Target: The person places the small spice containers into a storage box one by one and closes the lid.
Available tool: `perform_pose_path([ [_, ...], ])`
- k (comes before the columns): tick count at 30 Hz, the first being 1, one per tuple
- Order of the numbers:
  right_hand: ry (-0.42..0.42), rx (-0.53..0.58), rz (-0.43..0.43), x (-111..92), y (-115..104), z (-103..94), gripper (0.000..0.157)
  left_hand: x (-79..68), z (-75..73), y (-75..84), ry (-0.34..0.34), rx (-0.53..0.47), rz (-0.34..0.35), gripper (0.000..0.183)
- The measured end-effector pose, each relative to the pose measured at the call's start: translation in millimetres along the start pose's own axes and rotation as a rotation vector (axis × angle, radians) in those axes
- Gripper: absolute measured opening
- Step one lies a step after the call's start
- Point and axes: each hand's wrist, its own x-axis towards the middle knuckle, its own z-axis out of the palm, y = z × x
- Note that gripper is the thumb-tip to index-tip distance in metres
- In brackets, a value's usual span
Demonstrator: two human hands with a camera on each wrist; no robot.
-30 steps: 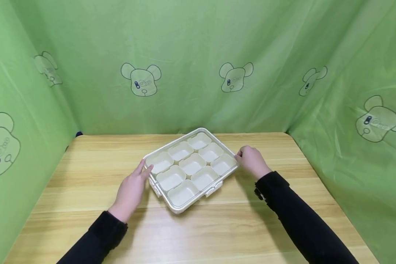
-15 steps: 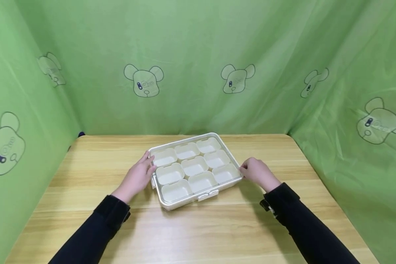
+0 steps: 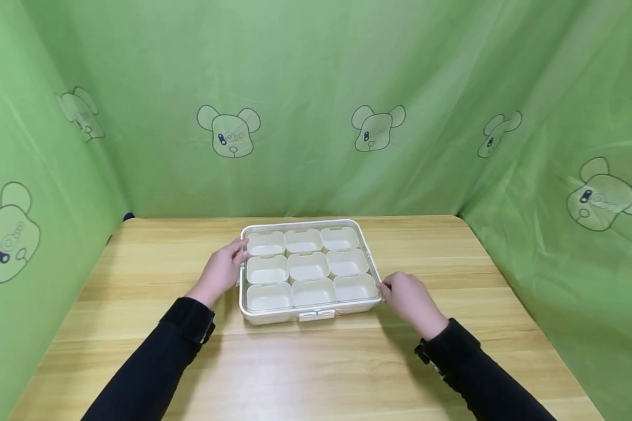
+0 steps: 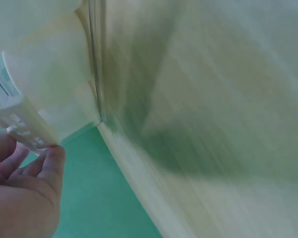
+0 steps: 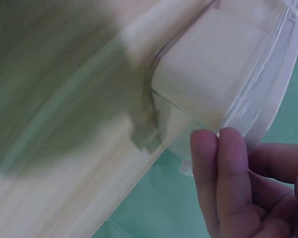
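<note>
A clear plastic storage box point(image 3: 274, 319) with a white-rimmed lid sits on the table, its long side facing me. Through the transparent lid, several cream inner cups point(image 3: 308, 266) show in rows. My left hand point(image 3: 218, 273) holds the box's left side; in the left wrist view its fingertips touch the white side latch point(image 4: 27, 121). At the near right corner, my right hand point(image 3: 412, 299) pinches the edge, two fingertips against the clear wall point(image 5: 179, 116) in the right wrist view. Another white latch point(image 3: 316, 315) is at the front. The cups look empty.
The wood-grain table point(image 3: 316, 374) extends around the box on all sides. Green cloth point(image 3: 305, 70) with bear-head prints hangs behind and on both sides, close to the table's back edge.
The box has turned clockwise from a slant to nearly square with the table. My right hand has come nearer with its corner, while my left hand has moved slightly away along the left side.
</note>
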Motion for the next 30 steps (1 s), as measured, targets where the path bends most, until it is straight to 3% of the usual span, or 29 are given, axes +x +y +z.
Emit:
perform_pose_path([
  [17, 0.05, 0.041, -0.016, -9, -3, 2.6, 0.037, 9.7, 2.0, -1.7, 0.047, 0.054, 0.023, 0.04],
  [23, 0.076, 0.088, -0.032, -7, 4, -1.4, 0.021, -1.7, -7.4, 0.1, 0.085, 0.064, 0.002, 0.045],
  [30, 0.159, 0.096, -0.089, 5, 13, -21.3, 0.03, -24.7, -34.2, 22.1, 0.102, 0.196, 0.08, 0.05],
])
